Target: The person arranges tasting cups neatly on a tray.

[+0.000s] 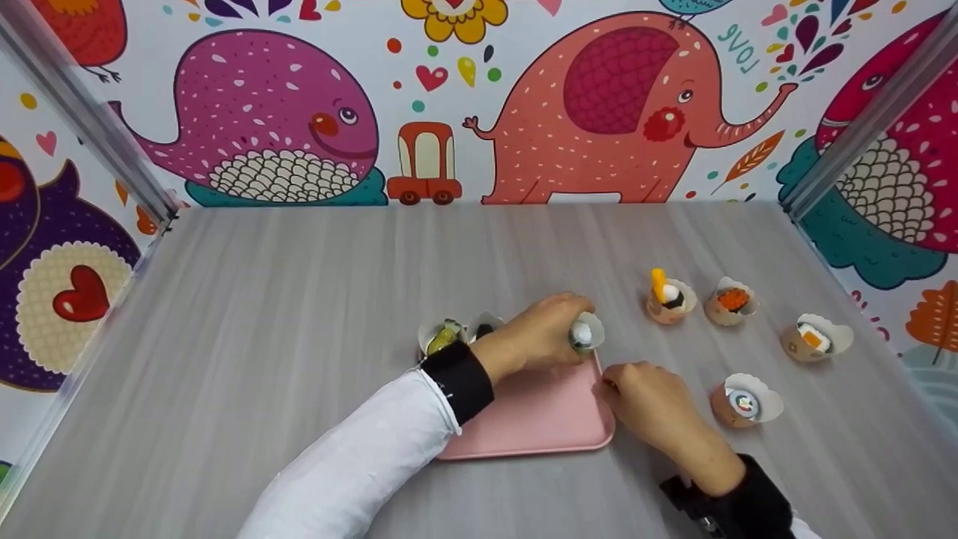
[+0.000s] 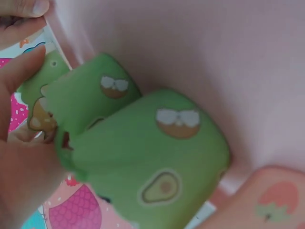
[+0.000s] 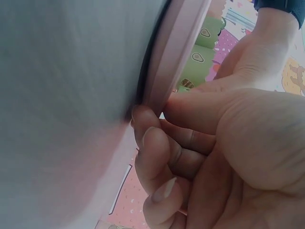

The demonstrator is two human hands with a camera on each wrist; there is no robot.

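Observation:
My left hand [image 1: 535, 329] reaches over the pink tray [image 1: 550, 412] and holds a green paper cup [image 1: 587, 333] with a white filling at the tray's back right corner. In the left wrist view, thumb and fingers lie around the farthest green cup [image 2: 50, 71]; two more avocado-print cups [image 2: 167, 152] stand in a row before it. My right hand [image 1: 655, 404] pinches the tray's right rim [image 3: 169, 62] between thumb and fingers. Left of the left wrist, a cup with a yellow-green filling [image 1: 445, 337] and one with a dark filling [image 1: 485, 329] show partly.
On the table right of the tray stand several brown-patterned paper cups: one with a yellow-and-white filling [image 1: 670, 299], one with orange [image 1: 732, 302], one with white and orange [image 1: 814, 338], one with a round white piece [image 1: 745, 403]. A printed wall [image 1: 441, 82] borders the back.

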